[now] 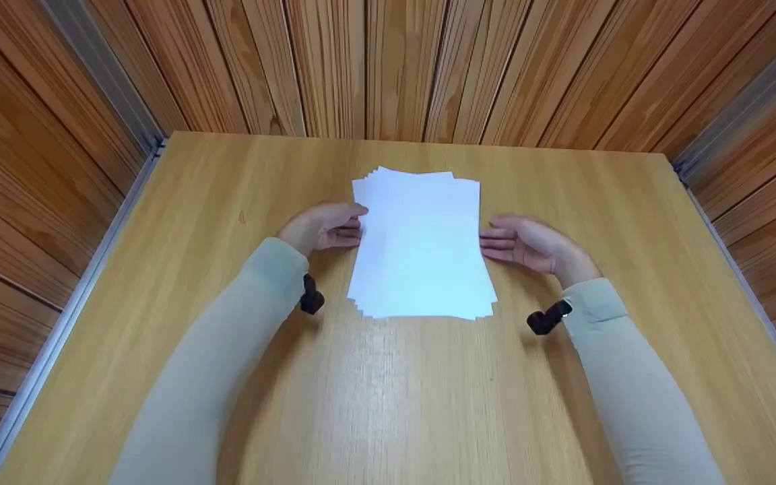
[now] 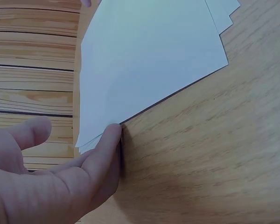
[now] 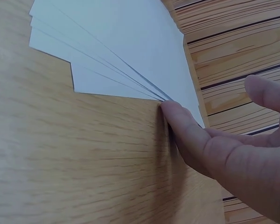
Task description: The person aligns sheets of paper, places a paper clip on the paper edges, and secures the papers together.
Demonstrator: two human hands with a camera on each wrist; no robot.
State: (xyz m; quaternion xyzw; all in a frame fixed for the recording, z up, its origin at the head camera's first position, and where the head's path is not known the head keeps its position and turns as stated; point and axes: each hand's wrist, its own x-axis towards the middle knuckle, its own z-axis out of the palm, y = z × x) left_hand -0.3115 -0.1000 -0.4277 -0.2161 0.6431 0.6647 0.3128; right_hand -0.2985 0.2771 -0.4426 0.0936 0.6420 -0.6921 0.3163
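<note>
And here's the stack of white paper sheets (image 1: 422, 246), flat on the wooden table (image 1: 388, 397), right between the two sets of fingertips! Left hand (image 1: 329, 226): fingers extended against the near-side edge, thumb apart, nothing clamped. Right hand (image 1: 528, 242) mirrors it at the opposite edge, thumb raised clear of its fingers. The long axis runs away from the person, crosswise between the fingers, sheet corners fanning askew at both ends.

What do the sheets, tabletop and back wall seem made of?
Sheets: likely paper, matte white; thin, crisp edges fan out.
Tabletop: wood or wood-look laminate, satin; fine grain, soft glare.
Back wall: wood planks or printed panels, finish unclear; bold grain, dark seams.
</note>
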